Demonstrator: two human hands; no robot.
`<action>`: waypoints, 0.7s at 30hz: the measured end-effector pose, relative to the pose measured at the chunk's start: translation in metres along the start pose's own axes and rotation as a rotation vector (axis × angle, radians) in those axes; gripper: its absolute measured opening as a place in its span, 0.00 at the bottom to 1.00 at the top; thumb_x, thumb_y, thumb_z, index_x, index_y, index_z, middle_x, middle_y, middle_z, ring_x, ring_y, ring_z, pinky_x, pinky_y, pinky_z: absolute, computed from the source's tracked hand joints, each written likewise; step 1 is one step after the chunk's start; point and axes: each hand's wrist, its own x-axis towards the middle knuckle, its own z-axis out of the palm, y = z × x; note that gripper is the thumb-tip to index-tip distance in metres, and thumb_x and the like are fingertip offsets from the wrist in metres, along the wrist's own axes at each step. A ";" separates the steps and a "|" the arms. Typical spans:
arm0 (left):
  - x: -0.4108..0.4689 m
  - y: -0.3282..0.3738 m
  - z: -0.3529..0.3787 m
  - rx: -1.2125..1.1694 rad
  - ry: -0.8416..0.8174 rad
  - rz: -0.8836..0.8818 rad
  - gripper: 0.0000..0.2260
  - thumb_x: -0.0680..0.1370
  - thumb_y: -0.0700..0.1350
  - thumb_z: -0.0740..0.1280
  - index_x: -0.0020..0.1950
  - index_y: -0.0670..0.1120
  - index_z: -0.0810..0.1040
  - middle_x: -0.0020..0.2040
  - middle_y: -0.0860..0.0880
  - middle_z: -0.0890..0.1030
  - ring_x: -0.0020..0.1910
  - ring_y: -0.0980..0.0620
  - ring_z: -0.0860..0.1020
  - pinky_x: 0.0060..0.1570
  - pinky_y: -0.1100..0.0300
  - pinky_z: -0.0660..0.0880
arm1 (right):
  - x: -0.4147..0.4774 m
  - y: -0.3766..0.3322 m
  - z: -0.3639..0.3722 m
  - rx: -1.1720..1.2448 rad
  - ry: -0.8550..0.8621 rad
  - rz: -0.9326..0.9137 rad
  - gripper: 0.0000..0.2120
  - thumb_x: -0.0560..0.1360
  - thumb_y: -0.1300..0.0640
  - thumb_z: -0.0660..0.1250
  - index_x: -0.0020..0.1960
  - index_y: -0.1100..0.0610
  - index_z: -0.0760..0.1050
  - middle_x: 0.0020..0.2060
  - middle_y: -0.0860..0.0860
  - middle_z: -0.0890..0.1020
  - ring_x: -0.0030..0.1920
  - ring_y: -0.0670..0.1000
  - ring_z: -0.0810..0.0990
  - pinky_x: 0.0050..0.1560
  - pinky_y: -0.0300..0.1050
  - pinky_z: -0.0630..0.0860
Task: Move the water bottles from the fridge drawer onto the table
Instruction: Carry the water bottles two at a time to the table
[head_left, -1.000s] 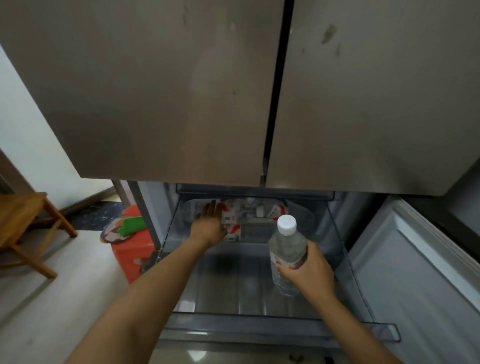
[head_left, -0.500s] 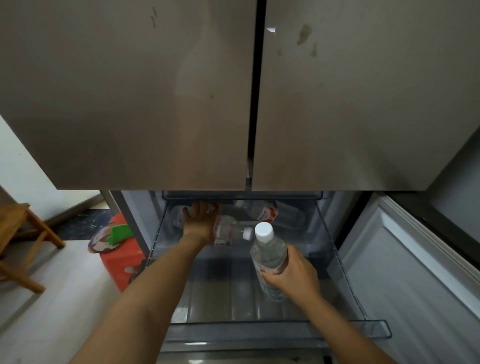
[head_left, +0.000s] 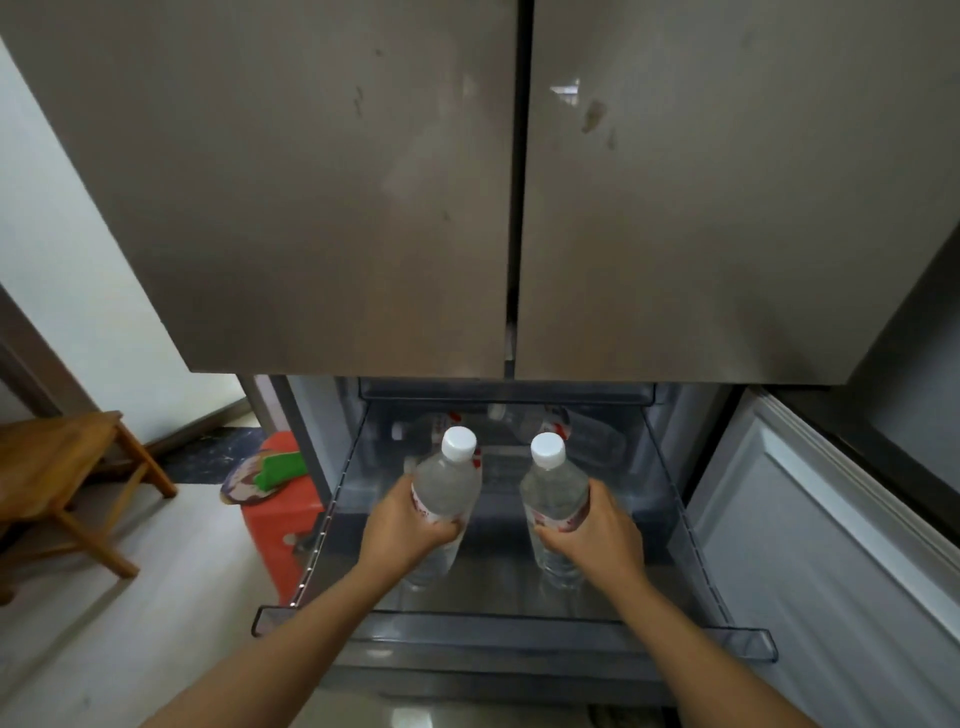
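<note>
Nearest, the clear front rim of the fridge drawer (head_left: 514, 631) runs across under both forearms. Just past it, the left hand (head_left: 410, 530) is wrapped round the middle of the left bottle (head_left: 447, 488), fingers curled over its label. The right hand (head_left: 597, 535) grips the right bottle (head_left: 553, 488) the same way. The two bottles are upright and side by side with a gap between them, inside the drawer's walls. Whether their bases touch the drawer floor cannot be told. Each has a white cap and a red-and-white label, but the writing is too small to read.

Further back, at least two more bottles (head_left: 576, 431) lie on their sides against the rear wall, blurred, red labels showing. The drawer floor around the held pair is bare.

Above hang two grey fridge doors (head_left: 363, 182), both closed, with a dark seam between them. To the left, a red stool (head_left: 280, 514) sits just beside the drawer, with a wooden stool (head_left: 57, 467) well apart from it.
</note>
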 end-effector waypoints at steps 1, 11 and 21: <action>-0.009 0.003 -0.003 -0.046 0.039 -0.028 0.27 0.63 0.48 0.78 0.57 0.45 0.71 0.53 0.47 0.79 0.51 0.49 0.76 0.49 0.57 0.73 | -0.001 0.000 0.000 0.006 -0.009 -0.004 0.35 0.62 0.43 0.75 0.63 0.53 0.67 0.58 0.51 0.77 0.57 0.52 0.76 0.55 0.46 0.73; -0.061 0.046 -0.079 -0.496 0.490 -0.010 0.25 0.63 0.44 0.77 0.57 0.47 0.73 0.52 0.48 0.79 0.53 0.49 0.77 0.54 0.52 0.74 | -0.016 -0.049 -0.014 0.180 -0.045 -0.317 0.32 0.60 0.48 0.78 0.60 0.48 0.68 0.56 0.46 0.77 0.56 0.49 0.76 0.56 0.47 0.75; -0.132 0.058 -0.172 -0.443 0.882 0.029 0.25 0.67 0.36 0.72 0.63 0.40 0.71 0.56 0.48 0.76 0.51 0.50 0.75 0.49 0.58 0.72 | -0.069 -0.174 -0.020 0.454 -0.294 -0.814 0.35 0.56 0.42 0.76 0.59 0.46 0.66 0.54 0.39 0.75 0.56 0.43 0.77 0.55 0.40 0.77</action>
